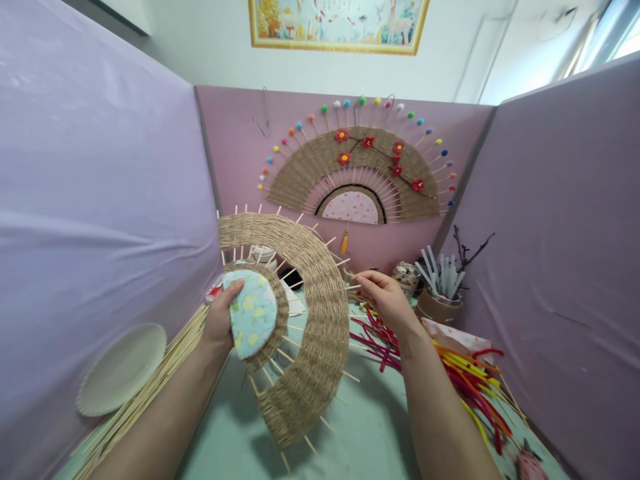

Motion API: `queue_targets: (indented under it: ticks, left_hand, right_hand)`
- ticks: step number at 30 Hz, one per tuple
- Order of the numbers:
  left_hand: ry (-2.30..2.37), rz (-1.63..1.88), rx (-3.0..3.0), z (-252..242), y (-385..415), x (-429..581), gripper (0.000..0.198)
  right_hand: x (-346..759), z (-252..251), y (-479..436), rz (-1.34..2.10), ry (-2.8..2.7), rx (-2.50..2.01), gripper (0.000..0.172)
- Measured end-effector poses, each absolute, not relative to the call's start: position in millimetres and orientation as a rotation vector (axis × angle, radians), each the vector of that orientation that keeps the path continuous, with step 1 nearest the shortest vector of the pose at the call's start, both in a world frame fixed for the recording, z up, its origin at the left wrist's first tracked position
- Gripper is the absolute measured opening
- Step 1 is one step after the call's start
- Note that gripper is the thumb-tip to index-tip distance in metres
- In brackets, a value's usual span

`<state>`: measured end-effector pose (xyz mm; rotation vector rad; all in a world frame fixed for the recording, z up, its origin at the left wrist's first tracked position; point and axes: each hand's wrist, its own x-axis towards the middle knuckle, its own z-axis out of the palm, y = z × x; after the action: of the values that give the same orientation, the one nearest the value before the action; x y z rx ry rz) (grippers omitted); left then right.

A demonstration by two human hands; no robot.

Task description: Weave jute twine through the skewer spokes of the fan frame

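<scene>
Overall, the woven fan (324, 293) looks tan, blue-centred.

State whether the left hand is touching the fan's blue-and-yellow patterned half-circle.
Touching. The head view shows it: the left hand grips the patterned half-circle at its straight edge, with the thumb pressed over its face.

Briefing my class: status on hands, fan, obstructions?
Left hand grips woven fan by floral half-disc. Right hand pinched near rim sticks. Pipe cleaners lie right, not blocking.
</scene>
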<state>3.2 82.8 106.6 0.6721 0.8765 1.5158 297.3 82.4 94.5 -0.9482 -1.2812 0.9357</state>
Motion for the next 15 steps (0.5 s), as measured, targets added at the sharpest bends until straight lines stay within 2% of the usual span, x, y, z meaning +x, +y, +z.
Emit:
queue_targets:
  ticks: [15]
  left_hand:
    - [0.894, 1.645, 0.748, 111.2, 84.9, -3.8, 0.035]
  right_hand:
    - [312.9, 96.2, 81.4, 0.843, -1.264, -0.95, 0.025]
